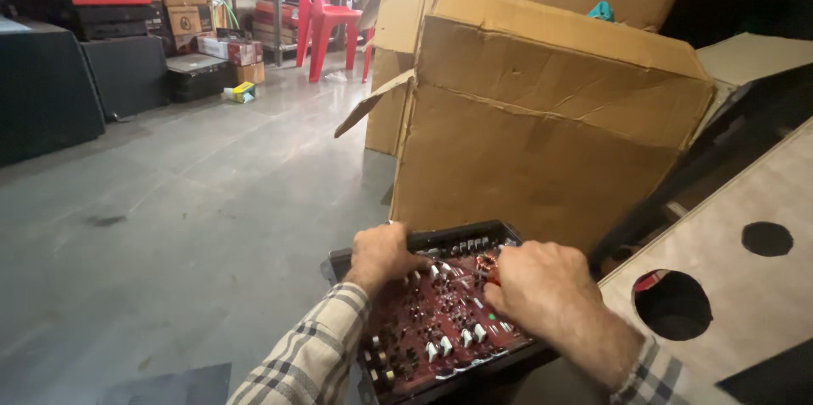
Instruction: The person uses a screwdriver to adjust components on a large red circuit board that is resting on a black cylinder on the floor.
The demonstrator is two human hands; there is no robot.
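A dark red circuit board with white and black components lies in an open black metal case right below me. My left hand rests on the board's far left part, fingers curled down on it near the case rim. My right hand is closed over the board's right side, and a bit of something orange-red shows at its fingers beside a copper coil. What the right hand grips is mostly hidden. Both forearms wear plaid sleeves.
A big worn cardboard box stands just behind the case. A wooden panel with round holes lies at the right. Grey concrete floor spreads left, with black speaker cabinets, stacked boxes and a red plastic chair at the back.
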